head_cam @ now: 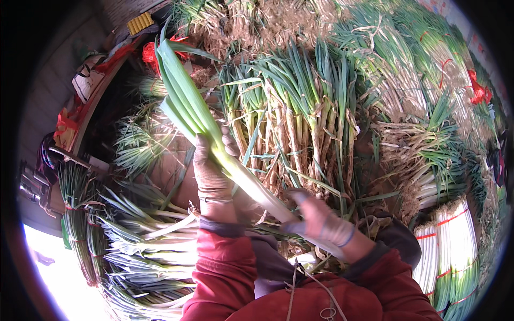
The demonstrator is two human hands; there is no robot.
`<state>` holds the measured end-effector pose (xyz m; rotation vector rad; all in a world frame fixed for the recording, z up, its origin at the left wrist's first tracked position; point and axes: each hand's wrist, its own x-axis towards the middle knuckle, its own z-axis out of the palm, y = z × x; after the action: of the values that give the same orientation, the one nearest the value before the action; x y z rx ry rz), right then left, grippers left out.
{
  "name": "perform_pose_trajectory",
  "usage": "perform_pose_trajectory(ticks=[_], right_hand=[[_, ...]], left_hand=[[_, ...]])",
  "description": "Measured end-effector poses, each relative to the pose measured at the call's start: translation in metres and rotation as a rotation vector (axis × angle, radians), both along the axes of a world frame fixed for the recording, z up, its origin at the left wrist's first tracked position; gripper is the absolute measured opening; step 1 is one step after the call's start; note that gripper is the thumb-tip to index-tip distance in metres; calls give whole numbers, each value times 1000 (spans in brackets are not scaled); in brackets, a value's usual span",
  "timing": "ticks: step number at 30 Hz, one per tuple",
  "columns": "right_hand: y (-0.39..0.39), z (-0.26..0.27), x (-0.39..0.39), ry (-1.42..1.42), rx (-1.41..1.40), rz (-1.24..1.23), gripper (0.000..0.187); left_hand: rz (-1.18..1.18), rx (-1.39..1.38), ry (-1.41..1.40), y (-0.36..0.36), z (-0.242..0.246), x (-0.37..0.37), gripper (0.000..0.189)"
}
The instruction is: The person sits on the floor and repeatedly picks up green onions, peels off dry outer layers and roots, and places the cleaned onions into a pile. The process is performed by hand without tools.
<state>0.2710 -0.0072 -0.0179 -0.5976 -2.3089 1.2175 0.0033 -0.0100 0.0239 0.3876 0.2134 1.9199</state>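
A long green onion [257,188] with broad green leaves and a thick white shank slants across the middle of the view. My left hand [213,168], in a soiled light glove, is wrapped around it where the leaves meet the shank. The leaf end points up and away to the left. Over the lower white shank is my right hand [321,218], gloved and blurred by motion, its thumb and fingers spread about the shank. Whether it grips is unclear. The root end is partly hidden behind that hand and forearm.
Untrimmed green onions [297,120] with dry brown skins stand ahead. Peeled ones [160,257] lie at left. Red-taped white bundles [449,240] are at right, and more onion piles [393,68] lie behind. Red plastic strips [150,56] and a wooden ledge [98,96] are at upper left.
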Motion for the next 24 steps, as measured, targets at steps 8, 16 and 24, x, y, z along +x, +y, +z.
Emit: perform_pose_trajectory(ticks=[8,16,24], right_hand=[[-10,2,-35,223,-400,61,21],[-7,-36,-17,216,-1181,95,22],[-18,-172,82,-982,35,538,20]], left_hand=[[7,39,28,1,6,11,46],[-67,138,-8,2,12,32,46],[-38,292,94,-4,24,23,52]])
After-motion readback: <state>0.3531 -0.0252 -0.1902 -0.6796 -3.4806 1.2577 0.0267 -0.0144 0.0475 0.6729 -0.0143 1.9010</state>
